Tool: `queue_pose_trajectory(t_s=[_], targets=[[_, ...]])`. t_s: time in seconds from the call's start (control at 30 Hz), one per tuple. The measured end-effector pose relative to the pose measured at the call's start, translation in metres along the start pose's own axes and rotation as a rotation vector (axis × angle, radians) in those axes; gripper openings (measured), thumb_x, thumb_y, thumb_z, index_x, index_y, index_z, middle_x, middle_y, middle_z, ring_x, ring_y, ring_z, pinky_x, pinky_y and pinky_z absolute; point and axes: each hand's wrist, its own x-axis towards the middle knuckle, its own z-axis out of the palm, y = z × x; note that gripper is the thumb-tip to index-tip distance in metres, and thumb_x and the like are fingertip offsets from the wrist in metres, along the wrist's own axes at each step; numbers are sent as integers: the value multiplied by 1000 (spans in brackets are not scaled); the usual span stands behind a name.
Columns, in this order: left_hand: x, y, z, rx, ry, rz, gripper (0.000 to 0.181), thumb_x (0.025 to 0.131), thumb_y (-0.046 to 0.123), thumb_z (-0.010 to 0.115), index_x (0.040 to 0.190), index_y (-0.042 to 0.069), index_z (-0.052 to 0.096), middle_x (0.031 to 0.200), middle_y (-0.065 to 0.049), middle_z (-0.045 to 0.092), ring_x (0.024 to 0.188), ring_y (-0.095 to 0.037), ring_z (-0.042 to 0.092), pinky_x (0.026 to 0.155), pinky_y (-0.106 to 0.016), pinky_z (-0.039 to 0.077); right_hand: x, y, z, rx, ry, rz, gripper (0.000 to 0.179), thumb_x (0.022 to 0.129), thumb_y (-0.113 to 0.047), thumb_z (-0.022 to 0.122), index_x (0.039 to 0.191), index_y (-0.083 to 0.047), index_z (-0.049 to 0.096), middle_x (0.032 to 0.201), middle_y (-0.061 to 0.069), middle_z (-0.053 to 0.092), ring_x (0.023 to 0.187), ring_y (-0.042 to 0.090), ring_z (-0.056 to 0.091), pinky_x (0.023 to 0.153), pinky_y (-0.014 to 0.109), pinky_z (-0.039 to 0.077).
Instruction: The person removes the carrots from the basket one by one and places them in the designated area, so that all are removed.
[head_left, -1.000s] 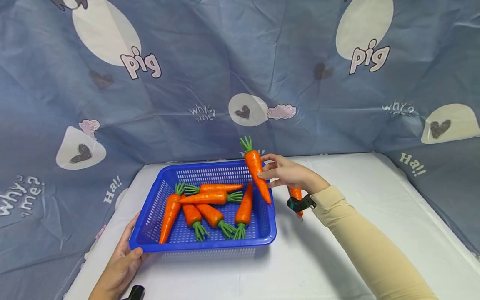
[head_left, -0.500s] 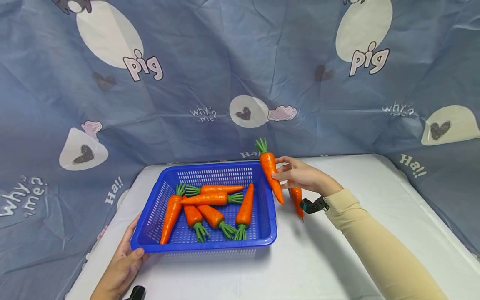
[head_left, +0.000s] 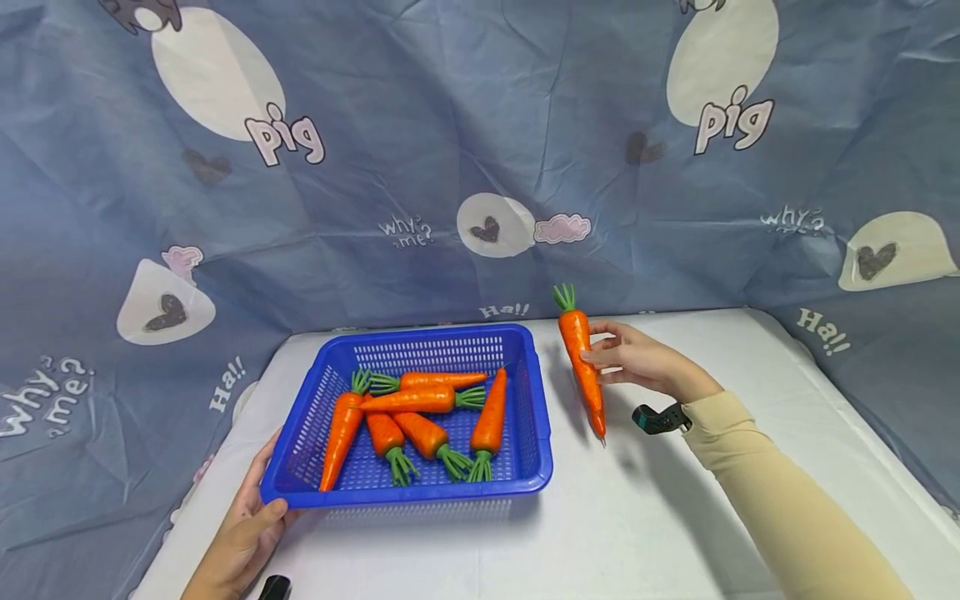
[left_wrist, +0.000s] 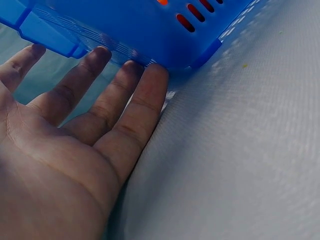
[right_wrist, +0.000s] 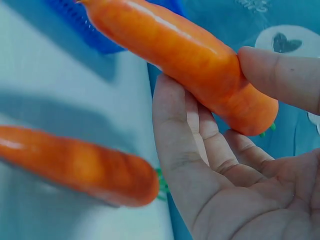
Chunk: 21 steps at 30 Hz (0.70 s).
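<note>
1. The right hand (head_left: 647, 360) holds a glossy orange carrot (head_left: 576, 337) to the right of the blue plastic basket, thumb on one side and fingers on the other, the leafy end pointing away from the person.
2. The left hand (head_left: 243, 535) has the near left corner of the blue plastic basket (head_left: 405, 497), thumb at the rim and fingertips against the outside.
3. Right of the basket a second carrot (right_wrist: 80, 165) rests on the white surface (head_left: 780, 392); from the head view the held one hides most of it, but the right wrist view shows them apart.
4. Inside the basket I count six more carrots (head_left: 416, 399), one lying across others and one along the right wall.
5. To my eye, the light grip near the thick end suits this carrot: enough to carry it, though the slim tip is unsupported and could swing. I'd keep the wrist steady and the tip clear of the second carrot, lower it gently, and loosen the fingers only once the surface bears its weight, in line beside its neighbour. The left hand does best just steadying the basket, without tipping it.
</note>
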Motion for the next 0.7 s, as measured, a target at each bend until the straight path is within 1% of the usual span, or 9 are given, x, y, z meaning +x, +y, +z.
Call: queue_pose_trajectory(t_s=[0.2, 0.37, 0.6, 0.7], targets=[[-1, 0, 0, -6, -13, 14, 72, 115, 12, 48, 172, 34, 10, 161, 18, 41, 138, -1, 59, 108, -24, 56, -7, 9, -12, 7, 6, 20, 74, 107, -14, 63, 162, 5, 17, 122, 10, 53, 103, 14, 66, 94, 31, 61], [-2, 0, 0, -14, -22, 20, 73, 114, 12, 49, 172, 34, 9, 161, 19, 42, 138, -1, 59, 108, -24, 56, -12, 18, -20, 11, 19, 41, 77, 108, -16, 63, 163, 5, 15, 125, 11, 54, 106, 15, 66, 96, 31, 62], [-2, 0, -1, -30, -40, 28, 72, 115, 11, 48, 172, 34, 10, 161, 19, 44, 138, -2, 59, 109, -24, 56, -17, 30, -31, -6, 57, 79, 80, 108, -18, 64, 164, 5, 13, 134, 16, 51, 107, 16, 66, 97, 31, 62], [-2, 0, -1, -25, -35, 25, 72, 115, 10, 48, 172, 34, 10, 160, 20, 44, 138, -2, 60, 109, -24, 56, -19, 34, -34, -15, 71, 98, 81, 107, -20, 65, 164, 5, 13, 135, 17, 51, 106, 15, 67, 97, 31, 62]])
